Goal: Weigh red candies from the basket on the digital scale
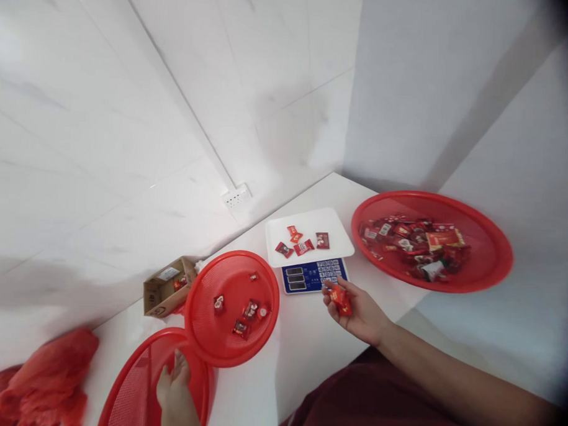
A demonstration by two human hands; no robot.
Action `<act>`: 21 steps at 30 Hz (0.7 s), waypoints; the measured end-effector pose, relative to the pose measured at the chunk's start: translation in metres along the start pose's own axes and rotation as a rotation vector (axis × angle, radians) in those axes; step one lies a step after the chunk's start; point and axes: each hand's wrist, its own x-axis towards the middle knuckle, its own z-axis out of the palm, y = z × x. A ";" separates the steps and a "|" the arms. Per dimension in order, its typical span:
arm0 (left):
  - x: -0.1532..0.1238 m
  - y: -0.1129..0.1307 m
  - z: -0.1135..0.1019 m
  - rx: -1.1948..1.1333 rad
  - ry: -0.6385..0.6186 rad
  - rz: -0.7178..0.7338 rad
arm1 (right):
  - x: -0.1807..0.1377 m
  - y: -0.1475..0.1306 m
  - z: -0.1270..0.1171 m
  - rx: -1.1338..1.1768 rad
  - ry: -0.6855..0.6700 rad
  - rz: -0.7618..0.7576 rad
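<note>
My right hand [363,315] is palm up in front of the scale, its fingers curled around red wrapped candies [340,300]. Behind it, the digital scale [295,279] has a white tray [276,232] and a blue keypad panel. Several candies in red wrappers, among them a dark red one [323,240], lie on the tray. My left hand [174,383] hangs over the large red basket [131,391] at the lower left, thumb and fingers apart, holding nothing visible. A smaller round red basket [197,325] beside it has several wrapped candies [251,309] scattered inside.
On the right, a wide red basket [490,260] contains a heap of wrapped sweets. A cardboard box [166,302] with red packets stands by the wall. Red plastic bags [55,369] lie far left. A wall socket [237,197] is above the white table [245,395].
</note>
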 end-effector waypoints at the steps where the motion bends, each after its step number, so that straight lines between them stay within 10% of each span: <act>1: -0.005 -0.007 0.012 0.007 0.004 0.011 | -0.002 -0.001 0.003 -0.003 -0.006 -0.005; 6: -0.066 -0.059 0.094 0.111 -0.242 0.051 | -0.014 -0.006 0.019 -0.018 -0.102 -0.037; 12: -0.186 -0.117 0.159 0.759 -1.102 0.217 | -0.026 -0.009 0.027 -0.091 -0.218 -0.099; 17: -0.216 -0.142 0.176 0.861 -1.204 0.428 | -0.027 -0.008 0.021 -0.151 -0.258 -0.154; 21: -0.209 -0.151 0.181 0.795 -1.171 0.294 | -0.025 -0.011 0.013 -0.124 -0.233 -0.144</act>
